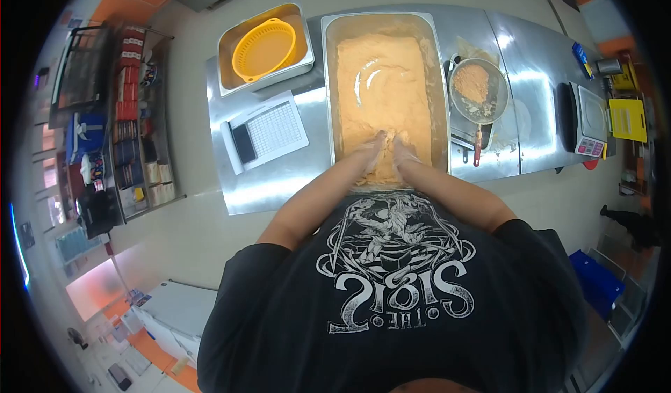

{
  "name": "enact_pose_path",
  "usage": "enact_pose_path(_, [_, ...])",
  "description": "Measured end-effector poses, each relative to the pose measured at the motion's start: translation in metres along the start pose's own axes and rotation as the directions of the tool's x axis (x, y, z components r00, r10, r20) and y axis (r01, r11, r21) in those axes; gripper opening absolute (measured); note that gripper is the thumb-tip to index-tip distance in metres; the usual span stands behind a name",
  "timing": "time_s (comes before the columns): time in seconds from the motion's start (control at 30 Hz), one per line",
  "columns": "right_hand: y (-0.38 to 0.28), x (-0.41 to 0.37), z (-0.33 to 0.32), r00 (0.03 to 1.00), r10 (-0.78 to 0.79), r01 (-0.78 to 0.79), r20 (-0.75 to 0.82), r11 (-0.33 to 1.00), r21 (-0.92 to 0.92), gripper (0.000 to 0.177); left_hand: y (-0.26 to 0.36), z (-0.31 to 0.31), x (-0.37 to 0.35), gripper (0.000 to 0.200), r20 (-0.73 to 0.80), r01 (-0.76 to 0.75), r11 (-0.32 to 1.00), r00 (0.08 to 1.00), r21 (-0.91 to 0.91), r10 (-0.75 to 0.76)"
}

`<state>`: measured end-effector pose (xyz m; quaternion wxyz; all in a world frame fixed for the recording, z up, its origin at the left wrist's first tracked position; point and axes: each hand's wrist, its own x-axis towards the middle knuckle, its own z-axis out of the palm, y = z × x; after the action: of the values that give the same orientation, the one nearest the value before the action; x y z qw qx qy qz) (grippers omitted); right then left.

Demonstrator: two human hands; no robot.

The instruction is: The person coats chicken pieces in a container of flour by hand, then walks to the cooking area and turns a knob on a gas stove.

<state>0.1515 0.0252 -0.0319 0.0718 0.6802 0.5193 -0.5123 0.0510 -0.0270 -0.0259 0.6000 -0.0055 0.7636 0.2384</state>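
A large steel tray (441, 113) holds a wide layer of pale orange, flour-like mixture (381, 64). Both hands are at the near end of this tray, side by side, down in the mixture. My left hand (368, 150) and my right hand (405, 153) have mixture stuck to them, with a small ridge of it between them. The fingers are partly buried, so their grip is too unclear to tell. Two curved marks show in the mixture farther from the hands.
Left of the tray are a steel pan (309, 57) with a yellow basket (241, 57) and a keyboard-like white item (297, 124). To the right are a strainer (498, 99) holding orange crumbs and a scale (590, 117). A shelf (129, 106) stands far left.
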Motion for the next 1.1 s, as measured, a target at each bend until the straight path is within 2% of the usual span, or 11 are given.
enact_pose_path(0.17, [-0.020,0.004,-0.002,0.997,-0.048,0.042,-0.065,0.996,-0.078,0.050,0.019,0.010,-0.012,0.075,-0.225,-0.092,0.995,0.971,-0.026,0.084])
enact_pose_path(0.27, [-0.018,0.032,-0.009,0.976,-0.211,0.197,-0.048,0.957,-0.212,0.046,0.045,-0.001,-0.041,0.071,-0.232,-0.178,0.984,0.958,-0.021,0.168])
enact_pose_path(0.47, [-0.048,0.013,-0.060,0.889,-0.443,0.423,0.113,0.701,-0.575,0.045,0.034,-0.028,-0.023,0.067,-0.208,-0.419,0.735,0.778,0.534,0.594])
enact_pose_path(0.57, [-0.054,-0.006,-0.062,0.740,-0.652,0.618,0.166,0.560,-0.552,0.045,0.008,-0.017,0.012,0.065,-0.139,-0.298,0.599,0.807,0.744,0.574])
enact_pose_path(0.67, [-0.058,0.019,-0.058,0.553,-0.721,0.833,0.419,0.499,-0.240,0.044,0.016,-0.028,-0.028,0.051,0.142,-0.358,0.476,0.891,0.804,0.430])
enact_pose_path(0.77, [-0.062,0.033,-0.053,0.428,-0.864,0.846,0.266,0.279,-0.455,0.046,0.034,-0.047,-0.079,0.057,0.305,-0.455,0.417,0.874,0.786,0.379])
enact_pose_path(0.87, [-0.048,0.064,-0.018,0.444,-0.842,0.833,0.308,0.260,-0.488,0.053,0.030,-0.052,-0.057,0.058,0.236,-0.407,0.548,0.904,0.731,0.357])
enact_pose_path(0.93, [-0.033,0.058,-0.011,0.292,-0.862,0.877,0.414,0.069,-0.476,0.054,0.052,-0.058,-0.079,0.059,0.136,-0.411,0.510,0.860,0.756,0.491])
enact_pose_path(1.0, [-0.015,0.047,-0.012,0.240,-0.804,0.898,0.544,-0.029,-0.438,0.054,0.055,-0.057,-0.064,0.060,0.035,-0.455,0.446,0.729,0.770,0.684])
enact_pose_path(1.07, [-0.005,0.035,-0.022,0.272,-0.680,0.918,0.680,-0.028,-0.396,0.054,0.042,-0.049,-0.007,0.060,-0.070,-0.520,0.333,0.461,0.786,0.885])
enact_pose_path(1.1, [-0.013,0.024,-0.033,0.290,-0.642,0.943,0.710,0.068,-0.324,0.053,0.049,-0.046,-0.008,0.058,-0.008,-0.452,0.411,0.665,0.792,0.746])
